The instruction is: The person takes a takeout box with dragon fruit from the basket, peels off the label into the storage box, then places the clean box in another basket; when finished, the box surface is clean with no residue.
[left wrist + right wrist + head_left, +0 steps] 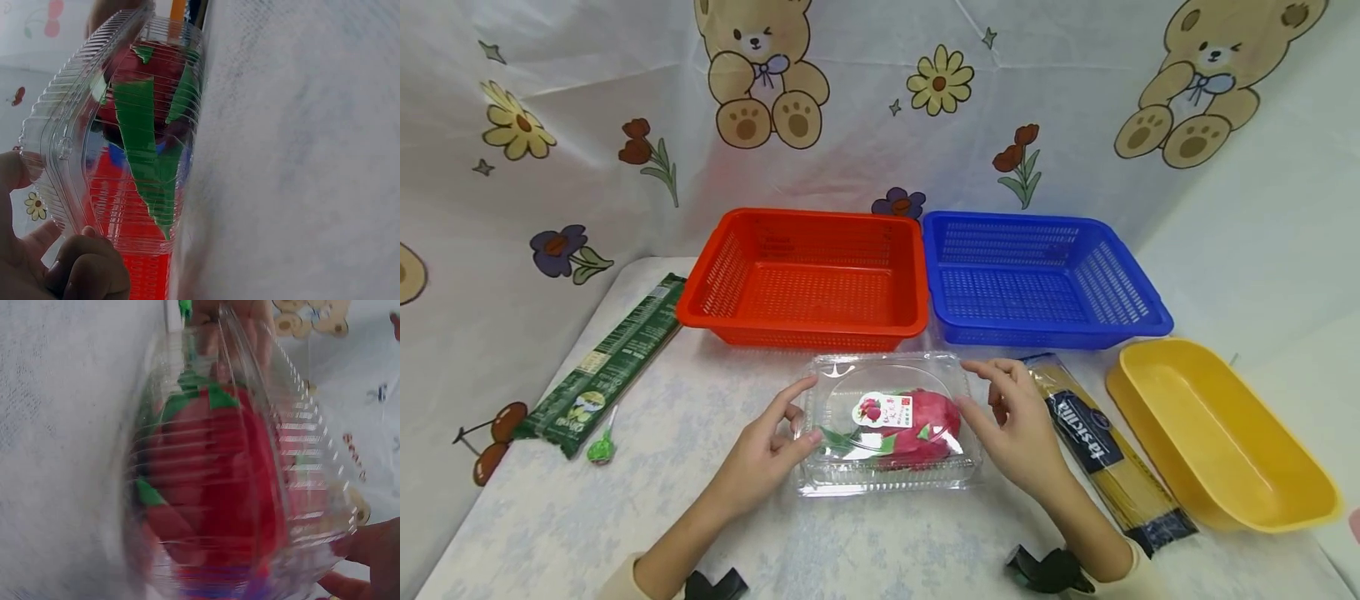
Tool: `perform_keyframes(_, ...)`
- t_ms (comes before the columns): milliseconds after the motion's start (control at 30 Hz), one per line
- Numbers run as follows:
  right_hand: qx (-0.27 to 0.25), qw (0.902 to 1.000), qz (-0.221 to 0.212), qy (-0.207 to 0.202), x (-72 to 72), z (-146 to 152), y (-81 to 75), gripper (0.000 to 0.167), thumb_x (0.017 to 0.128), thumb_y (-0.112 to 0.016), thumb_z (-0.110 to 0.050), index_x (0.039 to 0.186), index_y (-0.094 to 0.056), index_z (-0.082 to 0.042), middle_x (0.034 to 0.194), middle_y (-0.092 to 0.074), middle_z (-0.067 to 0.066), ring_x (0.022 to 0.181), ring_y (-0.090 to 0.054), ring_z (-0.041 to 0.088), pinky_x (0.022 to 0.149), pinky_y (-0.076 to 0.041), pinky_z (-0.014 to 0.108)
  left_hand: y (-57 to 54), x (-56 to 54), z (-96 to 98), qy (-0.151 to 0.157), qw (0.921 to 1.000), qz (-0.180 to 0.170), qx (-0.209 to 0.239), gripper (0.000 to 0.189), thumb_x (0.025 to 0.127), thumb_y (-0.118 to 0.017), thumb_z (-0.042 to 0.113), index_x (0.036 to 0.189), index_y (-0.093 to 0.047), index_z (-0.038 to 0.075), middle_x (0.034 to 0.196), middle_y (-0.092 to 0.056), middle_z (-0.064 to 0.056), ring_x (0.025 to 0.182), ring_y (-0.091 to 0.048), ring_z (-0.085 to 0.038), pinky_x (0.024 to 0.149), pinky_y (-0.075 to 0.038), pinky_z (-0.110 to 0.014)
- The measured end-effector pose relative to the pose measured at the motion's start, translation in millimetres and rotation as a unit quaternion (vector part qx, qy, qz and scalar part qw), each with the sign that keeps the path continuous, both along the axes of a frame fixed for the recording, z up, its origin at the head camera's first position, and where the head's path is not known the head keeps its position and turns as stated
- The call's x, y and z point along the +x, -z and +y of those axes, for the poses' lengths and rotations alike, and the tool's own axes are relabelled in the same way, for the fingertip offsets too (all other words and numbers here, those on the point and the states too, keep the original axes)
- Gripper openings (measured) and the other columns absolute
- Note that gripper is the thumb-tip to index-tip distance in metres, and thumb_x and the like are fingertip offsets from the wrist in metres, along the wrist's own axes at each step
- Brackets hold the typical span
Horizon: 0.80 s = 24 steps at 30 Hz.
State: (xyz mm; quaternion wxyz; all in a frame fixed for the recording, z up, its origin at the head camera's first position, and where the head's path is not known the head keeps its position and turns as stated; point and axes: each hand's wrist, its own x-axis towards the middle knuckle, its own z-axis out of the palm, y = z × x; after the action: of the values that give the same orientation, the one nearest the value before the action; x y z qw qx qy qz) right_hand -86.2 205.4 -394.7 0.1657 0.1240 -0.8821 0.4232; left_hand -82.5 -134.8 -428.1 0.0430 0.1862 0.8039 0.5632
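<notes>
Clear container (842, 481) on the desk (917, 546), between both hands, lid down over a red dragon fruit (937, 421) with green leaf tips; white label (883, 410) on top. Left hand (767, 454): thumb and index finger spread, touching the container's left side. Right hand (1021, 433): thumb and index finger apart at the right side, other fingers bent; right wrist view blurred, so cannot tell how firmly it presses. Right of that hand, a pasta pack (1093, 442), just beside a yellow tub (1232, 433). Beyond the container, red basket (808, 335) and blue basket (1045, 335) side by side. Far left, green packet (613, 362), lollipop (601, 450) near its lower end. Bear-print cloth (865, 150) behind.
</notes>
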Motion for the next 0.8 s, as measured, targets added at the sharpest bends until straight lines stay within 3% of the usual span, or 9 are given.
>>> perform_keyframes(167, 0.067, 0.9951, 0.025, -0.067, 3.5, -13.8, -18.7, 0.040, 0.087, -0.084, -0.016, 0.125, -0.073, -0.018, 0.088, -0.052, -0.001, 0.073, -0.046, 0.016, 0.059, -0.040, 0.026, 1.8, -1.0, -3.2, 0.001, 0.9999, 0.010, 0.004, 0.065, 0.099, -0.070, 0.024, 0.157, -0.039, 0.030, 0.100, -0.045, -0.011, 0.048, -0.025, -0.002, 0.041, -0.027, -0.023)
perform_keyframes(367, 0.123, 0.9839, -0.025, -0.127, -3.7, -35.2, -31.5, 0.033, 0.084, -0.086, -0.030, 0.114, -0.072, -0.023, 0.072, -0.046, -0.010, 0.065, -0.044, 0.010, 0.057, -0.036, 0.026, 5.2, 0.6, -3.5, 0.006, 0.9998, 0.013, 0.012, 0.065, 0.099, -0.070, 0.021, 0.156, -0.040, 0.029, 0.100, -0.046, -0.012, 0.048, -0.026, 0.000, 0.040, -0.028, -0.022)
perform_keyframes(567, 0.185, 0.9733, -0.057, -0.123, -12.6, -47.2, -28.8, 0.035, 0.081, -0.086, -0.045, 0.104, -0.068, -0.025, 0.064, -0.036, -0.013, 0.060, -0.036, 0.005, 0.056, -0.029, 0.026, 4.4, 1.3, -0.5, 0.012, 0.9998, 0.012, 0.013, 0.065, 0.099, -0.070, 0.022, 0.157, -0.040, 0.029, 0.101, -0.046, -0.013, 0.048, -0.027, 0.000, 0.040, -0.029, -0.022)
perform_keyframes(800, 0.200, 0.9718, -0.054, -0.112, -17.1, -51.7, -27.1, 0.032, 0.083, -0.084, -0.045, 0.099, -0.069, -0.023, 0.062, -0.034, -0.014, 0.058, -0.033, 0.005, 0.055, -0.027, 0.027, 1.7, -0.2, -1.5, 0.011, 0.9997, 0.019, 0.008, 0.065, 0.099, -0.070, 0.022, 0.156, -0.039, 0.030, 0.102, -0.047, -0.012, 0.048, -0.028, 0.001, 0.040, -0.029, -0.021)
